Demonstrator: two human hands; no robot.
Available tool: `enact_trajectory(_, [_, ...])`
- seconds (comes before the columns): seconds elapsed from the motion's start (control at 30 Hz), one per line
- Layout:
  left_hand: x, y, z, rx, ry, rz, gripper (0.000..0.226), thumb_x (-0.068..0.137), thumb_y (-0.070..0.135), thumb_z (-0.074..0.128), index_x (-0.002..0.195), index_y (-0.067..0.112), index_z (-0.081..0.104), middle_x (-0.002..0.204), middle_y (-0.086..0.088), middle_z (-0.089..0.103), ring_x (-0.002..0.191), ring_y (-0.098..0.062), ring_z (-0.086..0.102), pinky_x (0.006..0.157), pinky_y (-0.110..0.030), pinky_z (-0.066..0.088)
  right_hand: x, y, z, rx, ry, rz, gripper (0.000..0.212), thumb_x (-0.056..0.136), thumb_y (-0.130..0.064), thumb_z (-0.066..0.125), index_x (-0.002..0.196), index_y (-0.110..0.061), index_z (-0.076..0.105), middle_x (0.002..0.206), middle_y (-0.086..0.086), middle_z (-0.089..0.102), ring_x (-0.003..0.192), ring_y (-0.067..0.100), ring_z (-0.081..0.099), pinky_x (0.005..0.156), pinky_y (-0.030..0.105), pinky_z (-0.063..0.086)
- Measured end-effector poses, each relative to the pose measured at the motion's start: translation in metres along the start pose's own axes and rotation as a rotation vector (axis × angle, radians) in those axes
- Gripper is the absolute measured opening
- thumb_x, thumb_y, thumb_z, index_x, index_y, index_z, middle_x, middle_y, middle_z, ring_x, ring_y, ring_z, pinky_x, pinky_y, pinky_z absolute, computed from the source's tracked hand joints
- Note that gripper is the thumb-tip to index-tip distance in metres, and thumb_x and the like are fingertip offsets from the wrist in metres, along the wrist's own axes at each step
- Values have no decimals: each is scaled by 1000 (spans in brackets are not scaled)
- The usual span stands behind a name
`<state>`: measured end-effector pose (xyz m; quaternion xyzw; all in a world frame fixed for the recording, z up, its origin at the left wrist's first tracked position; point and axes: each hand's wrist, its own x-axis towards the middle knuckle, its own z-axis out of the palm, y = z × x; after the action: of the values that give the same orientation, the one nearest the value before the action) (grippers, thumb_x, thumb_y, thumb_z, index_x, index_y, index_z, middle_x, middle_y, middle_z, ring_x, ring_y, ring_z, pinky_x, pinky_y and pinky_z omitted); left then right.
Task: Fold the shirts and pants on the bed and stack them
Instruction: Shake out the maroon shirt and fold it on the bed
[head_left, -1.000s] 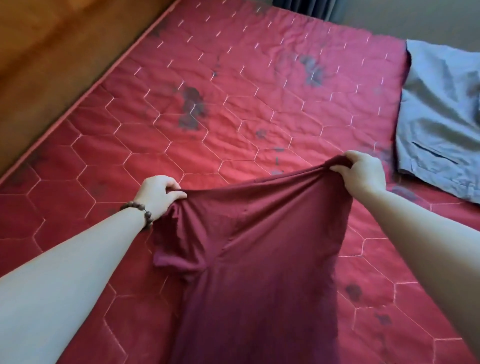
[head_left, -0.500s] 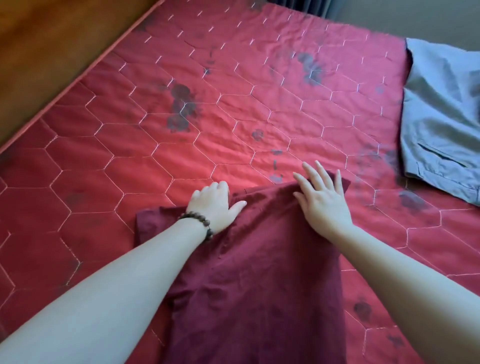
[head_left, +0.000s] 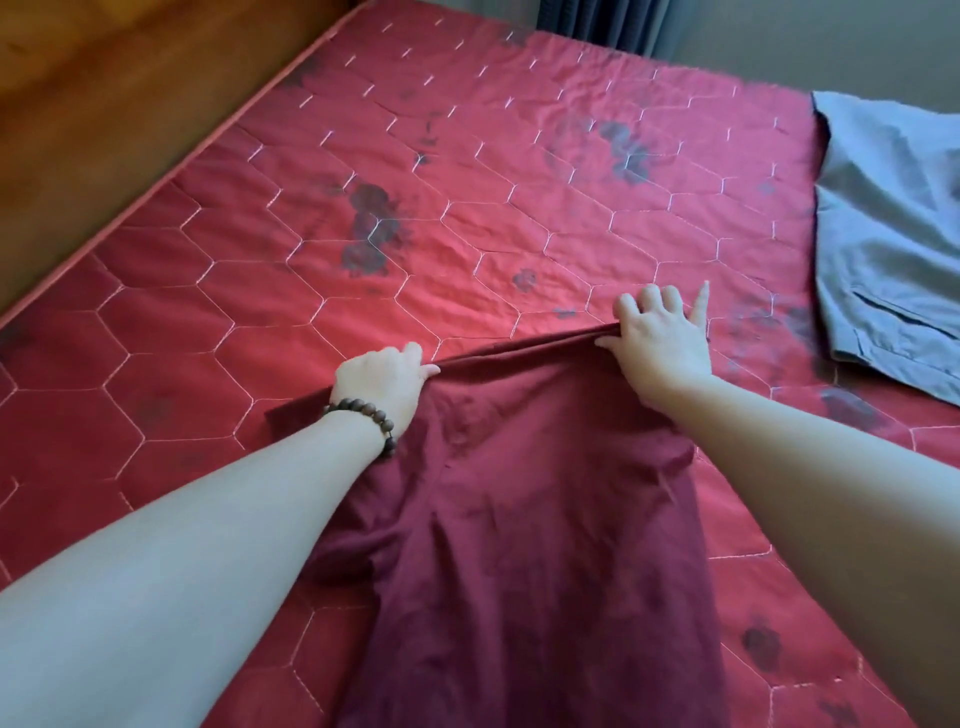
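Shirt (head_left: 530, 519) in dark red is laid out on the red bed (head_left: 467, 208), close to the person, with its far edge pulled out in a line. That far edge is pinched by the left hand (head_left: 382, 382), which has a bead bracelet (head_left: 363, 415) at the wrist. The right end of the same edge is held by the right hand (head_left: 660, 338), thumb on top and fingers curled under, though one finger is stuck out straight. No neat fold can be seen in the shirt yet, so it is judged that the folding has only just begun. Grey pants (head_left: 893, 249) are lying well apart on the right side of the bed, and no stack has been made yet
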<state>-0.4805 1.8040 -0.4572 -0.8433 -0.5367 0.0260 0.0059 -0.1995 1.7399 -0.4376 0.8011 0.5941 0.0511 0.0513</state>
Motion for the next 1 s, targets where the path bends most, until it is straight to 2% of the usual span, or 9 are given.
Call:
enact_trajectory(0.1, [-12, 18, -7, 6, 127, -54, 36, 96, 42, 41, 114, 12, 51, 116, -11, 52, 109, -32, 47, 85, -42, 35, -20, -14, 4, 113, 78, 42, 48, 96, -43, 45, 134, -13, 44, 147, 14, 34, 142, 30, 20, 112, 60, -6])
enact_trajectory(0.17, [-24, 43, -8, -106, 222, 152, 36, 93, 36, 42, 118, 13, 53, 125, -10, 52, 119, -30, 46, 93, -42, 35, -44, -26, 10, 199, 161, -12, 42, 96, -33, 48, 130, -10, 50, 143, 15, 41, 141, 31, 26, 114, 61, 0])
enact_trajectory(0.27, [-36, 86, 4, -189, 44, 443, 52, 97, 35, 33, 143, 11, 36, 151, -10, 34, 141, -23, 26, 113, -39, 22, -71, -44, 21, 257, 201, -117, 32, 91, -24, 54, 118, -8, 60, 131, 14, 53, 131, 31, 43, 113, 61, 16])
enact_trajectory(0.33, [-37, 97, 18, -131, -100, 423, 62, 98, 45, 27, 152, 16, 13, 160, -3, 11, 147, -19, 5, 118, -40, 6, -79, -46, 31, 297, 149, -191, 35, 92, -25, 55, 122, -9, 61, 134, 14, 54, 131, 30, 44, 113, 57, 22])
enact_trajectory(0.47, [-31, 85, 38, -61, -92, 292, 68, 90, 65, 11, 150, 36, -2, 161, 4, -4, 147, -19, -8, 117, -49, -2, -78, -21, 48, 194, 44, -157, 51, 98, -43, 40, 145, -24, 38, 153, 6, 34, 145, 22, 22, 119, 48, 6])
enact_trajectory(0.6, [-27, 85, 34, -10, -79, 154, 66, 94, 59, 11, 152, 28, 2, 161, 1, -2, 147, -20, -7, 117, -50, -5, -89, 4, 51, 136, 9, 156, 53, 100, -43, 28, 151, -28, 23, 160, 2, 12, 148, 21, 2, 116, 54, -7])
enact_trajectory(0.67, [-38, 98, 27, 15, -32, 136, 64, 98, 49, 18, 152, 17, 7, 160, -6, 4, 147, -24, -3, 117, -51, -3, -105, 0, 46, 168, 54, 172, 54, 99, -37, 35, 150, -22, 26, 160, 4, 14, 148, 22, 5, 116, 56, -3])
enact_trajectory(0.8, [-86, 132, 26, -72, -35, 344, 62, 98, 35, 23, 151, 9, 7, 160, -11, 5, 147, -24, -1, 118, -46, -1, -149, -38, 35, 236, 54, -52, 55, 91, -33, 37, 143, -12, 43, 154, 8, 31, 144, 25, 23, 115, 57, 11])
enact_trajectory(1.0, [-148, 131, 31, -112, -115, 309, 58, 98, 37, 11, 152, 18, 1, 160, -8, -2, 147, -24, -6, 119, -45, -2, -214, -71, 35, 274, -36, 69, 56, 92, -29, 28, 142, -10, 43, 152, 11, 34, 144, 27, 25, 115, 57, 12])
